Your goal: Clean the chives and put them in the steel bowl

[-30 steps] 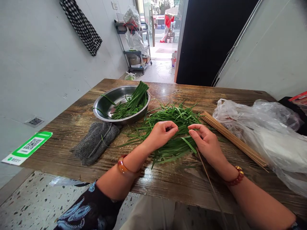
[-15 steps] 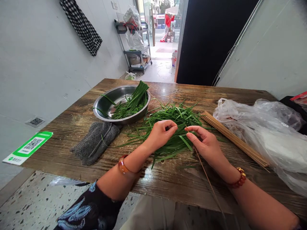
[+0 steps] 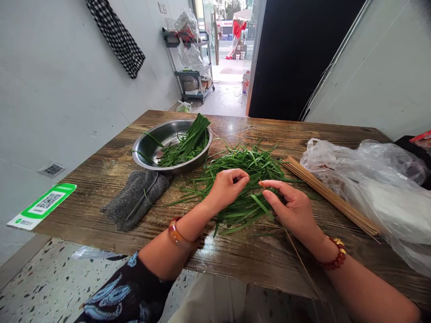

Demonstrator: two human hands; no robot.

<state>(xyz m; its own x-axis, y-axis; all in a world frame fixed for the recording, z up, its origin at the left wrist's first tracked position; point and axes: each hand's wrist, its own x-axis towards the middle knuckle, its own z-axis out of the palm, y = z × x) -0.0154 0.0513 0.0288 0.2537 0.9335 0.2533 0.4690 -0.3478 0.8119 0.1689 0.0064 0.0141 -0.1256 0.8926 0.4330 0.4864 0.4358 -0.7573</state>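
My right hand pinches a thin bamboo skewer between thumb and forefinger. The skewer's tip pokes up past the fingertips, and its long end slants down over the table's near edge. My left hand is closed in a pinch just left of that tip; whatever lies between its fingertips is too small to make out. Under both hands spreads a loose pile of green garlic chives. A bundle of bamboo skewers lies to the right of the pile.
A steel basin with more chives stands at the back left. In front of it lies a grey mesh cloth. A QR code card sits at the table's left edge. Clear plastic bags cover the right side.
My right hand and the skewer have shifted very slightly, the skewer's lower end swinging a little to the right. My left hand keeps its pinch in about the same place.
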